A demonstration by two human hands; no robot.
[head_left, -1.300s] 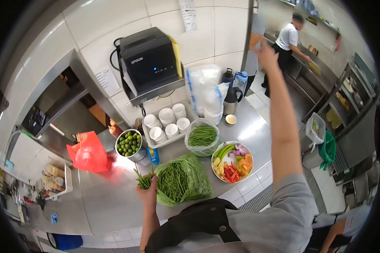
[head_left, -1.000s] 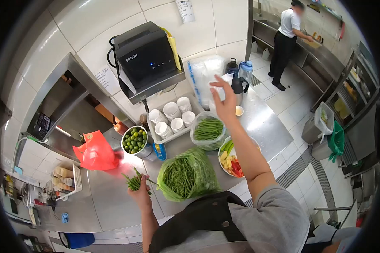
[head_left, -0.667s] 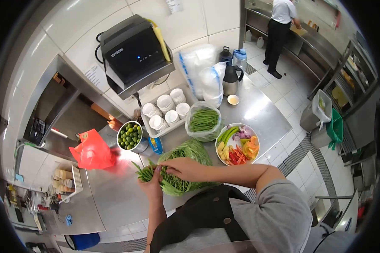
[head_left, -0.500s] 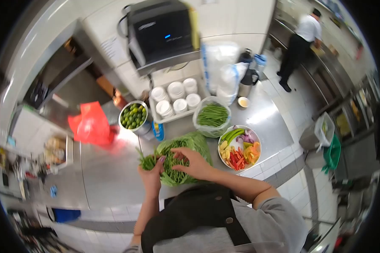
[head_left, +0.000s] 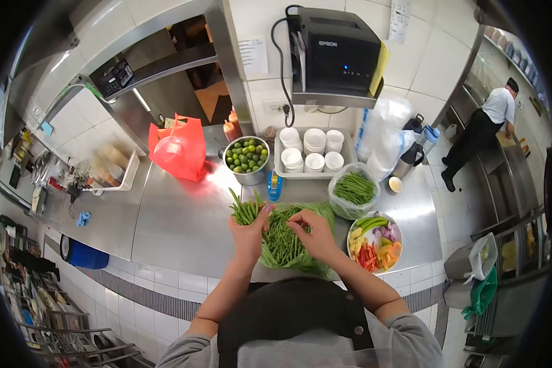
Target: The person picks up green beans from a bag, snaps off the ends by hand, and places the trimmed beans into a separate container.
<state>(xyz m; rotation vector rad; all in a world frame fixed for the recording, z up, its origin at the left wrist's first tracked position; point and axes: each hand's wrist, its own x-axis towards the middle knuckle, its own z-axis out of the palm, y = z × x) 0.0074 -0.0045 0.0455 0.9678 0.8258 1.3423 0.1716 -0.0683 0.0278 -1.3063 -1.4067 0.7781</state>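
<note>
A bunch of green beans (head_left: 245, 211) stands up out of my left hand (head_left: 248, 240), whose fingers are wrapped round it. Beside it, my right hand (head_left: 314, 234) is over a heap of green beans (head_left: 283, 242) with thumb and fingers pinched together; what they hold, if anything, is too small to make out. The heap lies in an opened green plastic bag (head_left: 322, 213) on the steel counter (head_left: 178, 227). Right of the bag stands a tub lined with clear plastic (head_left: 338, 205), holding more green beans (head_left: 354, 187).
A plate (head_left: 397, 256) of cut vegetables is near the right edge. Behind are a pot of limes (head_left: 246, 154), a blue tape dispenser (head_left: 275, 186), a tray of white cups (head_left: 313, 176) and a red bag (head_left: 179, 147). A printer (head_left: 337, 55) hangs above. Another person (head_left: 484, 122) works far right.
The view has turned, so the counter sits further right and more level. My right hand's fingers, spread earlier, have come together over the heap. My left hand still holds its bunch.
</note>
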